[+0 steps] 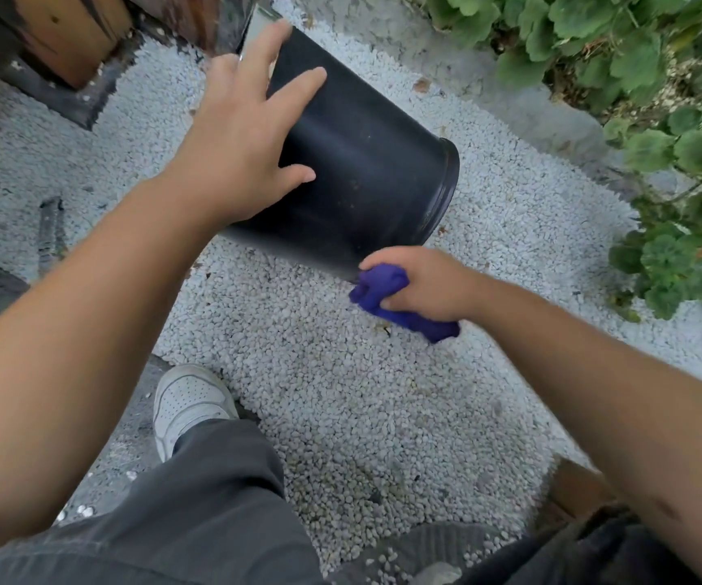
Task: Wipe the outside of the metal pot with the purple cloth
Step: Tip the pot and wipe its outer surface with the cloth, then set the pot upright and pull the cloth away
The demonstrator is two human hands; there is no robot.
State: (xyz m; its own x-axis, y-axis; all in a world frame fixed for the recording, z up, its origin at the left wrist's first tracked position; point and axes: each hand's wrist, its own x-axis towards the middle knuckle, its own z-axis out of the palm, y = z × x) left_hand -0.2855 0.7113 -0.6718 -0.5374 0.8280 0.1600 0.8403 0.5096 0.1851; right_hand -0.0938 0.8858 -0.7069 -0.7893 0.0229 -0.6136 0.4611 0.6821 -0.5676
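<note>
Seemingly the wiping is under way: the pot (357, 171) lies tilted on its side over the gravel (340, 394), steadied by the left hand (243, 149), fingers spread flat on its dark wall. The right hand (421, 285) grips the bunched cloth (387, 295) against the pot's lower edge near the rim. How much wall is already wiped cannot be told. No readable writing shows.
</note>
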